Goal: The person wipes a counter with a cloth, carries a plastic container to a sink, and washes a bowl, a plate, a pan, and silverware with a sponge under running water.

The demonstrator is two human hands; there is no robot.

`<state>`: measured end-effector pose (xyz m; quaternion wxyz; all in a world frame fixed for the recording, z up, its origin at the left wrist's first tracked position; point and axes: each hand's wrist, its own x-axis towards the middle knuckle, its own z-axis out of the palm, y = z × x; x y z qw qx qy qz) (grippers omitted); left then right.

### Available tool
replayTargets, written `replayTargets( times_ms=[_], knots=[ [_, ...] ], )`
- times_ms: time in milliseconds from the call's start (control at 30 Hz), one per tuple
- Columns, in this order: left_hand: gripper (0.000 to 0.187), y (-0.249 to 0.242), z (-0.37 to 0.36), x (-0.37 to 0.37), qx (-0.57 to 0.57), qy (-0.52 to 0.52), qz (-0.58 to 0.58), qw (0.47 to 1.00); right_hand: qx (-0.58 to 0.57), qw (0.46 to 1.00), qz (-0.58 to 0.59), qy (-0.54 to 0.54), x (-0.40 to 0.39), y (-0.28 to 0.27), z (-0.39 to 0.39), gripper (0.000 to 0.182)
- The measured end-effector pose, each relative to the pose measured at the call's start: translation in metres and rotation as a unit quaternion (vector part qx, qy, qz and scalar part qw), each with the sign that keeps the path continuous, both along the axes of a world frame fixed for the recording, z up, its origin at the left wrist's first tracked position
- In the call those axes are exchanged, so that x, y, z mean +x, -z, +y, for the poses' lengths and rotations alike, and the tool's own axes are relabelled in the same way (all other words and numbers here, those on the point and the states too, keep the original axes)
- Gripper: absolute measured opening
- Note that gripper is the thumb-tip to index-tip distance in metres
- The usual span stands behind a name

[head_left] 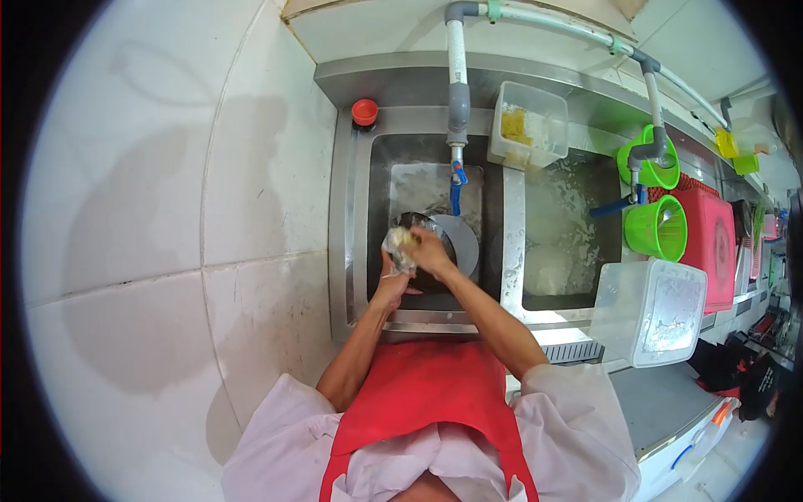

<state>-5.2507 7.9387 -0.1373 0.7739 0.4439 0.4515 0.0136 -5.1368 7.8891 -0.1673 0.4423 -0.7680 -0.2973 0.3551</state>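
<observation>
Over the left sink basin [378, 184], my left hand [392, 283] is closed around a small, whitish, shiny item [399, 255] whose kind I cannot make out. My right hand [429, 253] presses a yellowish sponge [407, 238] against its upper part. Beneath and beside the hands, a round grey disc [460, 241] like a plate or lid lies in the basin. A dark, round-edged vessel [428, 224] is partly hidden behind my right hand. A tap with a blue handle [458, 174] hangs over the basin's far side.
To the right, a second basin [562, 226] holds cloudy, sudsy water. A clear tub [535, 125] with yellow sponges stands behind it. Green baskets [656, 227], a pink-red container [707, 247] and a clear box [657, 314] line the right side. A red cup [365, 112] sits at the back-left corner.
</observation>
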Motion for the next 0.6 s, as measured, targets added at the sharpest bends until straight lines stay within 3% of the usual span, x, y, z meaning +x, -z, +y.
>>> replayTargets(
  times_ms=[100, 133, 167, 233, 267, 333, 367, 433, 467, 533, 567, 600],
  knots=[
    [0.085, -0.009, -0.002, 0.0, 0.032, 0.032, 0.013, 0.999, 0.015, 0.977, -0.009, 0.211, 0.013, 0.038, 0.012, 0.025],
    [0.084, -0.02, 0.003, 0.006, 0.017, 0.013, -0.005, 1.0, -0.002, 0.996, -0.03, 0.087, 0.009, 0.014, 0.004, 0.026],
    [0.083, -0.026, 0.008, 0.01, 0.002, -0.007, -0.024, 1.0, 0.0, 0.996, -0.031, 0.088, 0.004, 0.005, -0.01, 0.026],
    [0.085, -0.019, 0.023, 0.006, 0.008, -0.013, -0.047, 0.999, 0.073, 0.989, 0.016, -0.128, 0.009, -0.005, -0.042, 0.022],
    [0.086, -0.02, 0.027, 0.005, 0.005, -0.028, -0.036, 0.999, 0.073, 0.989, 0.015, -0.128, 0.021, -0.001, -0.053, 0.022],
    [0.087, -0.038, 0.025, 0.004, 0.02, -0.026, -0.038, 0.999, -0.039, 0.973, -0.16, -0.162, 0.04, 0.007, -0.074, 0.02],
    [0.087, -0.042, 0.023, 0.003, 0.019, -0.02, -0.037, 0.999, -0.04, 0.974, -0.159, -0.157, 0.042, 0.006, -0.062, 0.02],
    [0.087, -0.046, 0.019, 0.004, -0.001, 0.001, -0.06, 0.998, -0.024, 0.981, -0.152, 0.114, 0.041, 0.006, -0.02, 0.025],
    [0.087, -0.047, 0.017, 0.005, -0.002, 0.003, -0.059, 0.998, -0.026, 0.981, -0.152, 0.116, 0.031, -0.002, -0.01, 0.025],
    [0.086, -0.05, 0.019, 0.007, -0.012, 0.001, -0.043, 0.999, 0.094, 0.989, -0.107, 0.027, 0.012, -0.025, 0.006, 0.029],
    [0.086, -0.048, 0.023, 0.004, -0.011, 0.004, -0.044, 0.999, 0.173, 0.975, -0.137, -0.018, -0.002, -0.023, -0.002, 0.028],
    [0.084, -0.042, 0.028, -0.001, -0.026, -0.02, -0.036, 0.999, 0.156, 0.976, -0.113, -0.103, -0.004, -0.021, -0.021, 0.027]
  ],
)
